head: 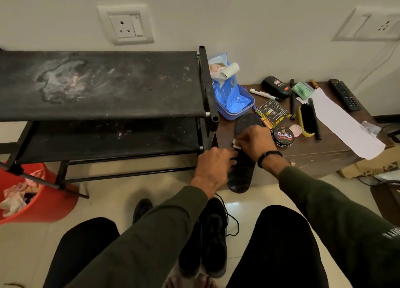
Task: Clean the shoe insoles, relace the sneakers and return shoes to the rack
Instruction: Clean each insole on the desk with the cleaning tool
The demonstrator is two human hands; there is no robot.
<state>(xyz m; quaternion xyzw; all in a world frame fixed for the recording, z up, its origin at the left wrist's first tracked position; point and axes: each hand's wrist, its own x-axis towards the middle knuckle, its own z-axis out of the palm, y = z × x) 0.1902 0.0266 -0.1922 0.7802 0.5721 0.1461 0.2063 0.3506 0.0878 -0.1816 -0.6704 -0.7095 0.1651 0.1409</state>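
Observation:
A black shoe insole (pixel 241 175) lies with its far end on the low brown table (pixel 313 149) and its near end hanging over the table's front edge. My left hand (pixel 213 164) grips the insole's left side at the middle. My right hand (pixel 254 140) pinches a small white wipe (pixel 84 146) against the insole's top. A pair of black sneakers (pixel 211 240) stands on the floor between my legs, with a loose black lace (pixel 232 225) trailing out. The black shoe rack (pixel 101 86) stands to the left, its two shelves bare and dusty.
On the table sit a blue tub with a wipes packet (pixel 232 97), a round polish tin (pixel 282 136), a yellow shoe brush (pixel 306 120), a black polish bottle (pixel 276 86), a marker, a green comb, a remote (pixel 344 94) and white paper. A red bucket (pixel 30 194) with rags stands under the rack's left end.

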